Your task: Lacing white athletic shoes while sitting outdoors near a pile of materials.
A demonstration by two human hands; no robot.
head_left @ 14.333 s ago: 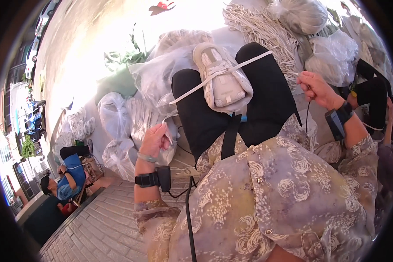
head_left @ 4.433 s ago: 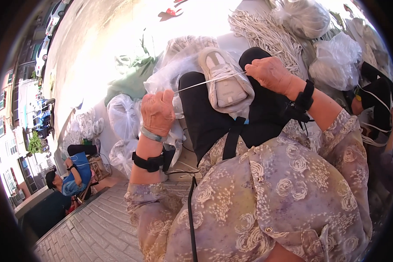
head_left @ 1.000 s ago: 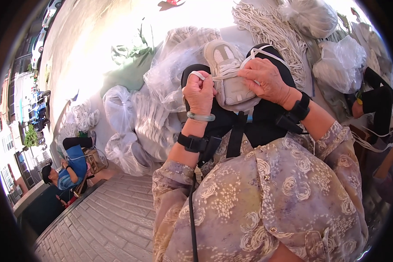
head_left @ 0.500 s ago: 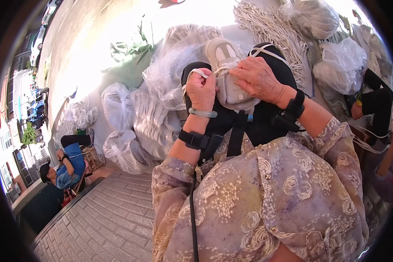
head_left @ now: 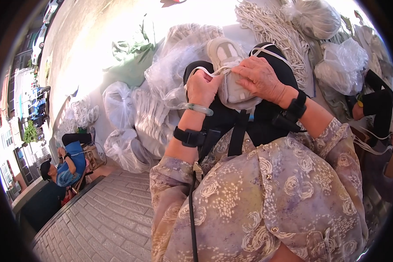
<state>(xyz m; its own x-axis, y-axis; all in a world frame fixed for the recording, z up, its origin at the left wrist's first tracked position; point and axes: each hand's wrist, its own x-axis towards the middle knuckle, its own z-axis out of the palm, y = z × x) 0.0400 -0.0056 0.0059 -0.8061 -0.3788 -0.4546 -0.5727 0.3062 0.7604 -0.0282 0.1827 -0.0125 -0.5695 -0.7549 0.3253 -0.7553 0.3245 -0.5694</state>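
As seen from above, takes in at the far left a seated person (head_left: 76,155) in blue and a dark cap, then clear plastic bags (head_left: 118,102) and, beyond, a green cloth bundle (head_left: 133,65). Wears a pale bangle (head_left: 199,109) and a black strap (head_left: 190,138) on the left wrist. Pinches a white lace (head_left: 201,69) in the left hand (head_left: 202,87), curled into a loose fist just beside a pale shoe (head_left: 230,89). Cannot make out any lettering on the shoe at this size. Lies on the lap between black-clad knees (head_left: 284,73), toe pointing away from the body, long axis nearly upright in view and tipped leftward at the toe. Sits to the right of the left hand and partly under the right hand (head_left: 260,78). Rests the right hand palm down, fingers bent, over the laced part; cannot tell whether pinching lace or only touching. Shows farther right a heap of whitish laces (head_left: 273,28), puffed bags (head_left: 343,61) and a bent dark-clothed leg (head_left: 375,96).
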